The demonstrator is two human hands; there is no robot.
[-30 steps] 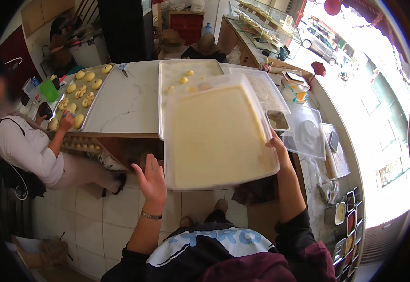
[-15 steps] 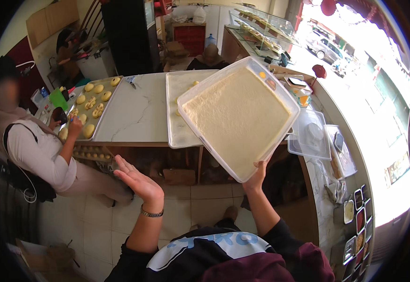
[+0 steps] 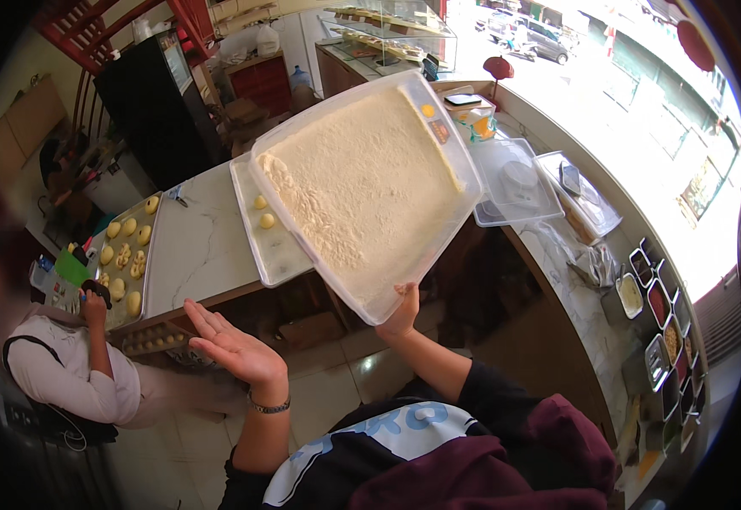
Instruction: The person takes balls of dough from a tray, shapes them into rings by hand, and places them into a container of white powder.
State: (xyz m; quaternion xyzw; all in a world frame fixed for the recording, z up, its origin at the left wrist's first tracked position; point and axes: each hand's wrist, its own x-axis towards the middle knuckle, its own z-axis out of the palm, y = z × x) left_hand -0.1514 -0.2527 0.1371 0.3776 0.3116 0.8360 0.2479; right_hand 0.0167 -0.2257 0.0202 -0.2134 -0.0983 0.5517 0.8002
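Note:
A large clear plastic tub (image 3: 362, 183) is held up over the counter, its near corner gripped by my right hand (image 3: 401, 314). Inside, pale cream-coloured powder or fine crumbs (image 3: 379, 161) cover the base, heaped rougher along the left side. Off to the left of the tub, my left hand (image 3: 239, 348) is raised with palm turned up and fingers stretched, holding nothing. Behind the tub, and partly hidden by it, a shallow tray (image 3: 281, 263) on the counter carries a few small yellow dough balls (image 3: 267, 221).
At the left, a person (image 3: 73, 365) works beside a baking tray (image 3: 151, 255) of shaped dough pieces on the marble-topped counter (image 3: 200, 229). To the right are a clear lid (image 3: 515, 183), a phone (image 3: 569, 178) on a plastic box and several metal topping containers (image 3: 659, 306). A glass display case (image 3: 387, 38) stands behind.
My view has swung right, so the counter and the person sit farther left. The tub's powder has shifted into a rough heap at its left side. My left hand stays open.

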